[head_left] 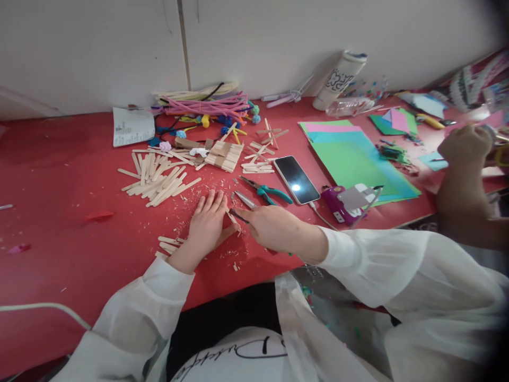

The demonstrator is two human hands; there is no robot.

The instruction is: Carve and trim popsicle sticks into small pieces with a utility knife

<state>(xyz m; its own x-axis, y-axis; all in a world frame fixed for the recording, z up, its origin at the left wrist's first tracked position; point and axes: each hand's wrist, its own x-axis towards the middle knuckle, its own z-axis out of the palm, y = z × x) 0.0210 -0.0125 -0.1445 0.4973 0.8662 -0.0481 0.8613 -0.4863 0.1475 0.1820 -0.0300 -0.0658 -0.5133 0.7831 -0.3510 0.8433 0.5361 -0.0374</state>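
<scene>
My left hand (207, 220) lies palm down on the red table, fingers stretched out flat. It presses on a wooden craft stick (231, 217), whose near end shows by the fingertips; a strip of wood (227, 234) sticks out from under the palm. My right hand (271, 227) is closed around a knife (239, 215), its dark tip against the stick. Most of the knife is hidden in the fist. Beyond that fist lies a pointed grey metal tool (244, 200), partly covered. Wood shavings (235, 265) are scattered around both hands.
Loose craft sticks (157, 178), teal-handled pliers (272, 193), a phone (297, 179) on a cable and a purple power block (338, 204) surround the hands. Behind lie pink pipe cleaners (207, 103), coloured paper (342, 159) and a tumbler (340, 79). Another person's hand (465, 146) is at right.
</scene>
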